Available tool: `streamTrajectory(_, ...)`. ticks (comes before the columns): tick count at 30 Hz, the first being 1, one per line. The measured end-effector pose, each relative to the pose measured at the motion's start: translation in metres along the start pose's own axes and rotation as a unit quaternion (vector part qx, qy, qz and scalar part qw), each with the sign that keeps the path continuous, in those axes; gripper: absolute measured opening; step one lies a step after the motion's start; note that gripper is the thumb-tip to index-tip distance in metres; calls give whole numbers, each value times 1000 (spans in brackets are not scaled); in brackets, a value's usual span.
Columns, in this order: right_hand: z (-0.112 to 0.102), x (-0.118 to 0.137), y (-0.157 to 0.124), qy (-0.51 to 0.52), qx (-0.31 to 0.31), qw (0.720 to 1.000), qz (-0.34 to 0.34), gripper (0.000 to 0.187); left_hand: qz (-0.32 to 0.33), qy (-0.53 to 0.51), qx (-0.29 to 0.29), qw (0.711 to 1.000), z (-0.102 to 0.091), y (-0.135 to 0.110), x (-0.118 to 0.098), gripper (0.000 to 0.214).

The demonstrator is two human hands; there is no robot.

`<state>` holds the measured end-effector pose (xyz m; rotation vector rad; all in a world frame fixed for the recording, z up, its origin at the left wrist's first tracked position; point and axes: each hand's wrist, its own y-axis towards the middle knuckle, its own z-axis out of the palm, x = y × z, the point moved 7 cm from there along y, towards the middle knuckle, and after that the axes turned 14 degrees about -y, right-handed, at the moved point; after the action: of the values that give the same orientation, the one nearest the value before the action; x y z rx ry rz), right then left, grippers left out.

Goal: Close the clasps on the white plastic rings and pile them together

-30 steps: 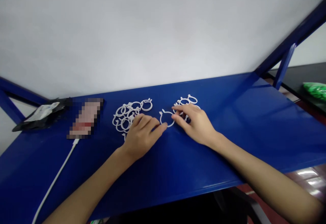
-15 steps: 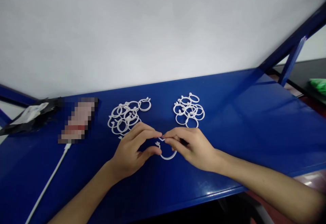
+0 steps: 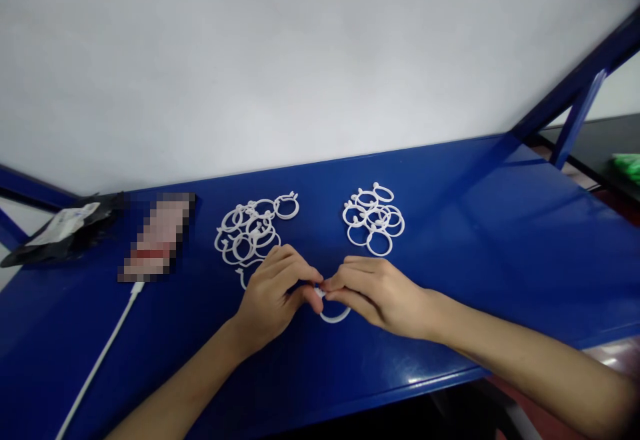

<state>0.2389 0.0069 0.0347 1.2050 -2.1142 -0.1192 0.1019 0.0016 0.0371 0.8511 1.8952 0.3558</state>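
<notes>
A white plastic ring [image 3: 334, 319], like a curtain ring with a small clasp, is held between both hands over the blue table. My left hand [image 3: 280, 297] pinches its clasp end with thumb and forefinger. My right hand [image 3: 373, 293] grips the other end, fingertips meeting those of the left at the clasp. The upper part of the ring is hidden by the fingers. Behind my left hand lies a loose pile of similar white rings [image 3: 244, 248], partly covered by that hand. A second pile of white rings [image 3: 379, 243] lies beyond my right hand.
On the left of the blue table [image 3: 465, 227] lie a blurred-out phone-like object [image 3: 159, 237] with a white cable [image 3: 100, 360] and a black plastic bag [image 3: 55, 233] with a white label. A white wall [image 3: 320, 60] rises behind; a blue metal frame [image 3: 580, 117] stands at right.
The ring's two ends, apart before, are now brought together between my fingertips. Both hands have closed in on the clasp. The piles look unchanged.
</notes>
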Motion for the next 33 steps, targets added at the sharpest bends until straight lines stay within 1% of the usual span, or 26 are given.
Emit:
streamTrajectory(2, -2, -3, 1, -21, -7, 1000, 0, 20, 1, 34, 1, 999, -1, 1, 3, 30)
streamTrajectory(5, -14, -15, 4, -76, -26, 996, 26, 25, -6, 133, -5, 991, -8, 3, 10, 30)
streamTrajectory(6, -21, -22, 5, -99, -38, 993, 44, 25, -11, 173, -11, 985, -11, 3, 13, 28)
streamTrajectory(7, -31, -31, 6, -123, -62, 988, 70, 24, -17, 213, -17, 977, -16, 3, 17, 26)
streamTrajectory(8, -42, -41, 5, -149, -92, 980, 99, 23, -23, 250, -23, 968, -20, 3, 20, 25)
streamTrajectory(10, -64, -61, 3, -197, -136, 958, 156, 23, -42, 313, -27, 948, -27, 3, 29, 30)
streamTrajectory(13, -81, -89, -1, -236, -137, 937, 220, 26, -81, 369, -6, 926, -29, 4, 43, 39)
streamTrajectory(15, -86, -103, -4, -253, -135, 925, 250, 26, -103, 379, 12, 919, -26, 3, 51, 40)
streamTrajectory(18, -88, -117, -9, -256, -141, 914, 282, 23, -121, 379, 25, 917, -22, 2, 59, 37)
streamTrajectory(21, -87, -129, -13, -252, -142, 905, 312, 20, -119, 383, 26, 916, -21, 1, 59, 29)
streamTrajectory(23, -86, -134, -14, -268, -135, 899, 319, 19, -113, 386, 27, 915, -21, 2, 57, 21)
streamTrajectory(26, -85, -137, -14, -309, -124, 891, 309, 19, -98, 379, 28, 920, -21, 3, 53, 12)
streamTrajectory(33, -92, -129, -14, -335, -142, 880, 305, 22, -75, 355, 28, 931, -18, 4, 44, 11)
